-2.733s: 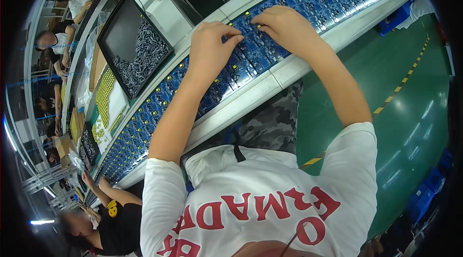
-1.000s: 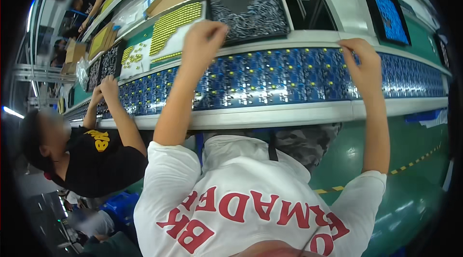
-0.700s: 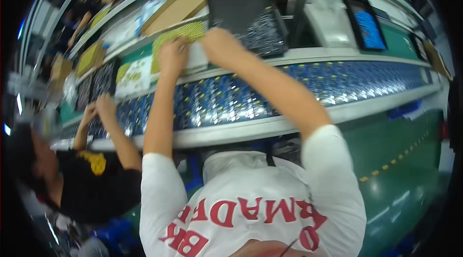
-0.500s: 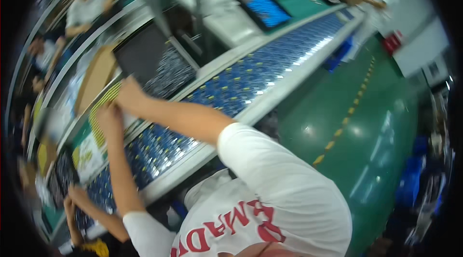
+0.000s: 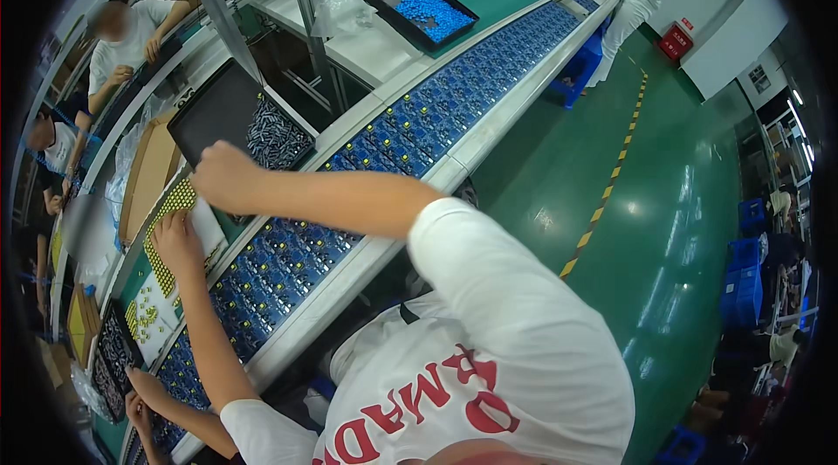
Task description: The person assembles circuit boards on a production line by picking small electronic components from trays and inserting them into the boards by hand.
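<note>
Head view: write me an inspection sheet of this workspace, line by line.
Surface: long conveyor line with a pale rim, running from lower left to upper right.
Job's things: sheet of small yellow parts under the left hand; white card beside it.
Clutter: rows of blue circuit boards on the belt; black tray of dark parts; black tray of blue parts; cardboard box.
Hands: left hand flat on the yellow sheet; right hand closed above the white card, contents hidden.
Cables: nothing seen.
Surroundings: green floor with a yellow dashed line; other workers along the line; blue crates at right.
</note>
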The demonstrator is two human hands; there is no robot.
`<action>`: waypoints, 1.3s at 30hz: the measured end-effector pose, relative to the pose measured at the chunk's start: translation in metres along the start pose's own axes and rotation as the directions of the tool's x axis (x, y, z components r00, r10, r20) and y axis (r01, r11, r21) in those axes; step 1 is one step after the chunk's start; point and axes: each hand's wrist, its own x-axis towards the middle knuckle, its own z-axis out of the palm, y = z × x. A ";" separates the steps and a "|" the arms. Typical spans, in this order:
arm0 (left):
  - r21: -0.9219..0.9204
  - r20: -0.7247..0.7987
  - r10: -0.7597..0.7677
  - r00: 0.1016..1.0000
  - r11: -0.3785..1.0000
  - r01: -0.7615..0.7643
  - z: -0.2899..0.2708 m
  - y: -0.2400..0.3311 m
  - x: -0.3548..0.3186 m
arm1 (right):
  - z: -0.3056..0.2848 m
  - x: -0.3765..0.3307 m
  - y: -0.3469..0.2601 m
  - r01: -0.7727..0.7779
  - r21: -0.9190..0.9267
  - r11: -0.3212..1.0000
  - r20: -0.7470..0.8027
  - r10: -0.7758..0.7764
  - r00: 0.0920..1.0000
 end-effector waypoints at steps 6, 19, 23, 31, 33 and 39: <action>-0.109 -0.092 -0.015 0.996 0.994 0.005 -0.008 0.006 0.003 | -0.129 -0.125 0.108 -0.259 0.170 0.951 -0.006 0.263 0.965; -0.688 0.088 0.029 0.996 0.725 0.040 -0.064 0.202 0.046 | -0.241 -0.238 0.161 -0.528 0.084 0.845 0.295 0.485 0.823; -0.731 0.056 0.230 0.972 0.673 -0.117 -0.068 0.257 0.038 | -0.219 -0.242 0.159 -0.419 0.114 0.901 0.346 0.359 0.867; -0.794 0.190 0.292 0.937 0.607 -0.028 -0.071 0.300 0.031 | -0.222 -0.255 0.162 -0.384 0.121 0.916 0.384 0.313 0.869; -0.795 0.214 0.291 0.932 0.607 -0.007 -0.067 0.305 0.032 | -0.221 -0.256 0.162 -0.385 0.147 0.911 0.367 0.312 0.876; -0.792 0.228 0.296 0.928 0.610 0.000 -0.067 0.320 0.038 | -0.215 -0.258 0.162 -0.363 0.175 0.915 0.327 0.294 0.898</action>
